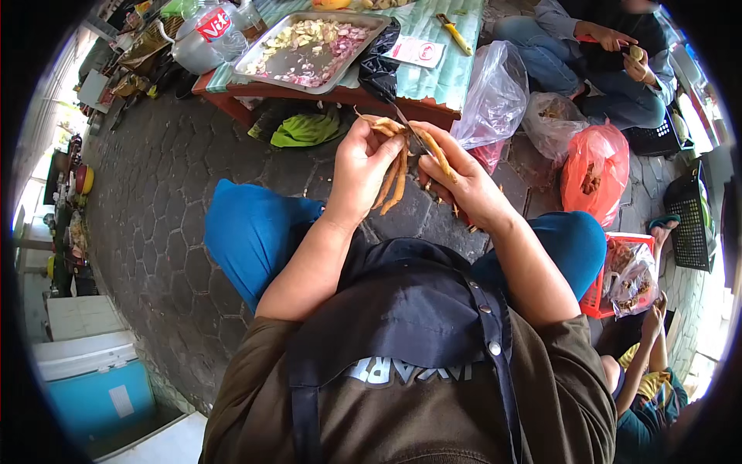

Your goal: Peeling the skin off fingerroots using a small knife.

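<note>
My left hand (pixel 357 176) is closed around a cluster of long, finger-like brown roots (pixel 395 184), which hang down below its fingers. In my right hand (pixel 473 185) is a knife (pixel 406 120), its thin blade slanting up and left against the roots. A single finger of root (pixel 438 155) lies along the blade under my right thumb and fingers. The knife's handle is hidden in the palm. Both hands are close together over the paved floor, between my bent knees. Some small root pieces (pixel 472 225) show below my right hand.
Ahead stands a low table (pixel 434 80) with a metal tray (pixel 381 23) of chopped pink and pale pieces, a black bag (pixel 379 66) and a yellow-handled tool (pixel 454 34). Plastic bags (pixel 495 97) and a red crate (pixel 593 298) line the right, near two people. A blue cooler (pixel 100 402) is lower left.
</note>
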`<state>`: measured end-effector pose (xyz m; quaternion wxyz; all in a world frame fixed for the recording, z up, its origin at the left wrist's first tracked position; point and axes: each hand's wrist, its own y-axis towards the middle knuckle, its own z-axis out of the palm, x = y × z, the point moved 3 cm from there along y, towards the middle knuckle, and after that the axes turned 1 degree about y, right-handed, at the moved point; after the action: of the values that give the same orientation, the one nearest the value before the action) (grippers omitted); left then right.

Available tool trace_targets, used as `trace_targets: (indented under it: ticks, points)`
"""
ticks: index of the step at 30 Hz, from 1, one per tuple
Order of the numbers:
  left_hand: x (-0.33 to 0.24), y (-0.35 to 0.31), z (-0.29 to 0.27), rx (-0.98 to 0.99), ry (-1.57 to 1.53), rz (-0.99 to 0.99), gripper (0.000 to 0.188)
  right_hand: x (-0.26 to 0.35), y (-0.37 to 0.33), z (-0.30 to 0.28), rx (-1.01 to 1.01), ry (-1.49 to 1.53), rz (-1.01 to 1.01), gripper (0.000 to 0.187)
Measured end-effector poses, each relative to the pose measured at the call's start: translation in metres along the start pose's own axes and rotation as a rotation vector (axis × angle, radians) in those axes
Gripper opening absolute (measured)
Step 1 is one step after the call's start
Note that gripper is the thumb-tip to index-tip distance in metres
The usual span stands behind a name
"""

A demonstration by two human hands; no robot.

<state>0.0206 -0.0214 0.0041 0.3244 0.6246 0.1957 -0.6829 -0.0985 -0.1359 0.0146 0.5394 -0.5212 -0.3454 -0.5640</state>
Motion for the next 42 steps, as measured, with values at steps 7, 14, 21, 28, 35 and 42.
trace_targets:
  ticks: [7,14,21,28,35,42]
  points:
    - [-0.005,-0.003,0.001,-0.024,0.102,0.103,0.012,0.005,0.0,0.005,-0.026,-0.097,-0.136,0.049]
    - [-0.004,-0.004,0.004,-0.01,0.179,0.176,0.011,-0.012,0.009,-0.002,-0.043,-0.188,-0.23,0.045]
    - [0.004,-0.005,0.007,0.012,0.3,0.232,0.011,-0.02,0.014,-0.004,-0.071,-0.11,-0.204,0.039]
    - [0.005,-0.005,0.012,0.037,0.276,0.207,0.014,-0.024,0.019,-0.018,-0.271,-0.366,-0.344,0.035]
    - [0.023,0.002,0.001,0.008,-0.04,-0.092,0.011,-0.005,0.01,-0.023,-0.581,-0.812,-0.41,0.038]
    - [0.015,-0.005,0.022,0.106,-0.18,-0.311,0.021,0.0,0.006,-0.011,-0.655,-1.332,-0.601,0.049]
